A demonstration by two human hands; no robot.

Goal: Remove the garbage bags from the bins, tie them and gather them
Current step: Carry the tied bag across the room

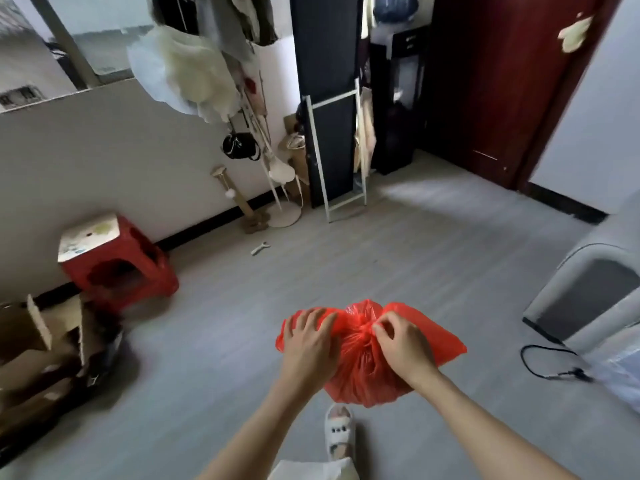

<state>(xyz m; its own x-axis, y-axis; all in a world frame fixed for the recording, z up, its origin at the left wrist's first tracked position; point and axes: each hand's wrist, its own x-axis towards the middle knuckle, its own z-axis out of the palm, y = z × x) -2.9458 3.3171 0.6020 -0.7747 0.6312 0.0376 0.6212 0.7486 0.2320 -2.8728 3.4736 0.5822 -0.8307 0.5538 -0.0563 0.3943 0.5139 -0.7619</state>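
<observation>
A red plastic garbage bag (363,368) hangs in the air in front of me, its top bunched into a gathered neck with loose flaps spreading left and right. My left hand (310,344) grips the left flap, fingers curled over the plastic. My right hand (401,344) pinches the bunched neck between thumb and fingers. The bag's body sags below both hands, above my sandalled foot.
A red plastic stool (117,261) stands by the left wall. Open cardboard boxes (45,344) lie at the lower left. A standing mirror (339,150) and a coat rack lean at the back. A grey chair (588,292) and a black cable (550,365) are at right.
</observation>
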